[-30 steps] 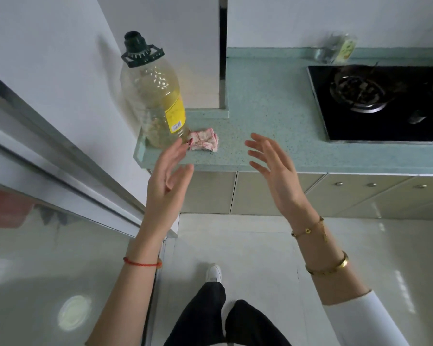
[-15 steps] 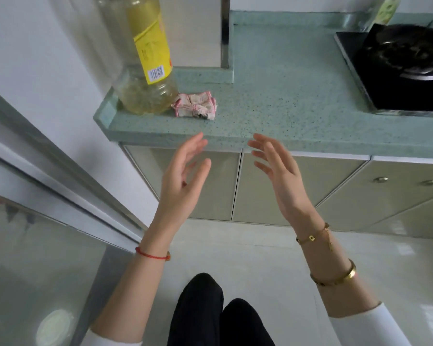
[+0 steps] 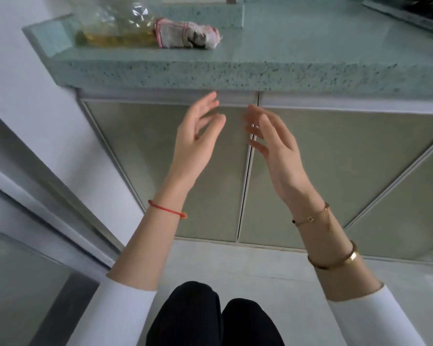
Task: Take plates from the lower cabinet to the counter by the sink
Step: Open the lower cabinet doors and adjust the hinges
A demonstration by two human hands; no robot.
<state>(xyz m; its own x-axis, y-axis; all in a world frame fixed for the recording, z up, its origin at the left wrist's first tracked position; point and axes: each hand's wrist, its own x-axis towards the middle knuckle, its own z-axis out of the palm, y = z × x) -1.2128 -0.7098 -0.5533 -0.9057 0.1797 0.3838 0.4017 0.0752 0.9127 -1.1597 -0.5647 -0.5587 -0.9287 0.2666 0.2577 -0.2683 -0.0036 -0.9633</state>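
Both hands are raised at the centre of the frame, in front of the closed pale green lower cabinet doors (image 3: 145, 168). The left hand (image 3: 198, 138) is released, fingers loosely curved, grasping nothing. The right hand (image 3: 275, 146) is likewise released, fingers spread, palm turned toward the left hand. The two sit just either side of the vertical seam between the doors, close under the worktop edge. Contact with the doors cannot be determined.

No plates show; both doors are shut.

The speckled pale green stone worktop (image 3: 235, 73) spans the upper frame. At its upper left stands the base of a clear plastic bottle of yellow oil (image 3: 115, 31), with a folded white cloth with pink edging (image 3: 185, 33) touching its right side.

A thin red string bracelet (image 3: 166, 209) circles the left wrist. A fine gold chain (image 3: 313, 218) and a gold bangle (image 3: 335, 262) sit on the right forearm. Knees in black trousers (image 3: 210, 318) occupy the lower centre.
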